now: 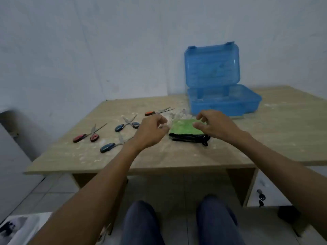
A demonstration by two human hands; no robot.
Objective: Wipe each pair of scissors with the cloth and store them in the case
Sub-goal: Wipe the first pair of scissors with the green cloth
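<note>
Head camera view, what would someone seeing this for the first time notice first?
Probably the blue case, standing open at the back right of the wooden table, with its lid upright against the wall. Next, the left hand and right hand reaching in over the folded green cloth at the table's centre. Four pairs of scissors lie spread open to the left of the cloth.
</note>
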